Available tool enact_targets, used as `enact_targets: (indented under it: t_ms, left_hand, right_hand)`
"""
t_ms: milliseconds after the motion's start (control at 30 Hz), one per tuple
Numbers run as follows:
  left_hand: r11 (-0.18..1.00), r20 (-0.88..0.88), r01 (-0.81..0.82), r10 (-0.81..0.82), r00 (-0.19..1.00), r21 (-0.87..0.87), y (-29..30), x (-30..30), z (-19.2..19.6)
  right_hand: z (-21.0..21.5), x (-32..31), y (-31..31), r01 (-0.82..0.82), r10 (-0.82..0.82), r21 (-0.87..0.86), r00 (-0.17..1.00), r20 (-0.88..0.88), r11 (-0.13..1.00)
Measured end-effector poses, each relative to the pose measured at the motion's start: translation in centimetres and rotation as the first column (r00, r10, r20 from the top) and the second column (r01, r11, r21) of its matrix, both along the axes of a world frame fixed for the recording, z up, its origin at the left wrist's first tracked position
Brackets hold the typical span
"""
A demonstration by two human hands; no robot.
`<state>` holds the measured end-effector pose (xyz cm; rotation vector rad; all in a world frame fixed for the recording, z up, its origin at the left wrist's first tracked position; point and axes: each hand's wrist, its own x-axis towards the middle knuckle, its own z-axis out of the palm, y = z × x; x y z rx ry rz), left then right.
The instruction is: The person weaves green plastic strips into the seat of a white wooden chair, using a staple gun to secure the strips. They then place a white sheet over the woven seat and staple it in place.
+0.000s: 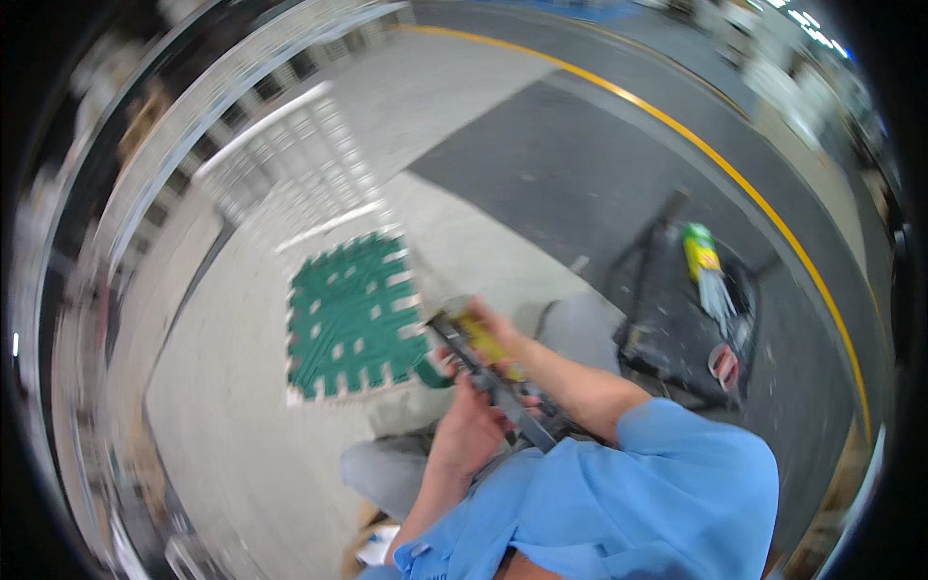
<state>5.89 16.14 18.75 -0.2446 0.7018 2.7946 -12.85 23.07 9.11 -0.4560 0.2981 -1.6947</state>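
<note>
Around me, pale floor (pixel 474 227) is giving way to dark floor (pixel 541 159) on the right, where a yellow line (pixel 677 123) is curving past a black seat or stand (pixel 667 333). Blurred pale slatted furniture (pixel 184 145) is lining the left; lamps (pixel 820 37) are glowing far right.

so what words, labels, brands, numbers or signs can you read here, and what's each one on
None can be read.
Blue shirt: dark marks at the picture's lower edge, too small and blurred to read.
Green-and-yellow item: too blurred to tell any lettering.
Dark tool and yellow item at the hands: blurred, nothing legible.
</note>
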Motion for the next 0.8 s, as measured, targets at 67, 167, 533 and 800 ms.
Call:
enact_targets:
  t_ms: [67,167,533,800]
  left_hand:
    - [0.993,0.099,-0.09,0.082,0.992,0.081,1.7,-1.5,0.4]
    - [0.975,0.226,-0.216,0.22,0.949,-0.046,0.4,0.0,-1.4]
    - [0.947,0.495,-0.319,0.298,0.816,-0.045,-1.4,2.9,-6.4]
    - [0.952,0.394,-0.286,0.307,0.866,-0.112,-1.9,2.8,-5.7]
  right_hand:
    - [-0.9,-1.0,2.8,0.169,-0.058,0.345,0.949,-0.308,0.923]
    - [1.5,0.3,3.6,0.459,0.286,0.585,0.568,-0.772,0.668]
    - [0.3,-0.9,39.3,0.732,0.212,0.07,0.286,-0.935,-0.678]
    - [0.3,-9.3,40.7,0.789,0.525,-0.149,0.242,-0.816,-0.596]
